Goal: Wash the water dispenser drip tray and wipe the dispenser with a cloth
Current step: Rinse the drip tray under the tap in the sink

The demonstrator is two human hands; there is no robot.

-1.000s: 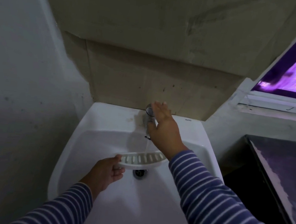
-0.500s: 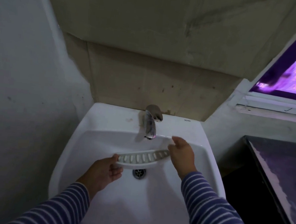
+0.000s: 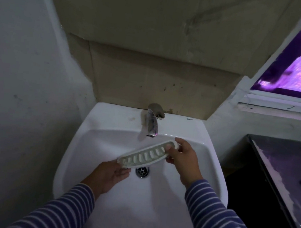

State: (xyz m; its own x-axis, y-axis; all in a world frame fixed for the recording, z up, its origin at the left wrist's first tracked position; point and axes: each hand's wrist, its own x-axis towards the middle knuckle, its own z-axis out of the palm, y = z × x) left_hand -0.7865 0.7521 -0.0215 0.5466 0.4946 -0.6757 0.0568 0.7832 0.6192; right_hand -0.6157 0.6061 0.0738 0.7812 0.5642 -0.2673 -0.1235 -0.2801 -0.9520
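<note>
A white slotted drip tray (image 3: 147, 155) is held over the basin of a white sink (image 3: 106, 139), tilted with its right end higher, just below the chrome tap (image 3: 152, 125). My right hand (image 3: 182, 158) grips the tray's right end with thumb and fingers. My left hand (image 3: 110, 174) is under the tray's left end, fingers spread and touching its edge. No water runs from the tap. The drain (image 3: 142, 171) shows beneath the tray. No cloth or dispenser is in view.
A grey wall (image 3: 19, 81) stands close on the left. A dark counter (image 3: 284, 174) lies to the right of the sink, below a window (image 3: 300, 61) with purple light. Beige panels cover the wall behind the tap.
My right hand left the tap handle, the water stopped, and the hand came down to grip the tray's right end. The tray is tilted up on the right; my left hand has loosened.
</note>
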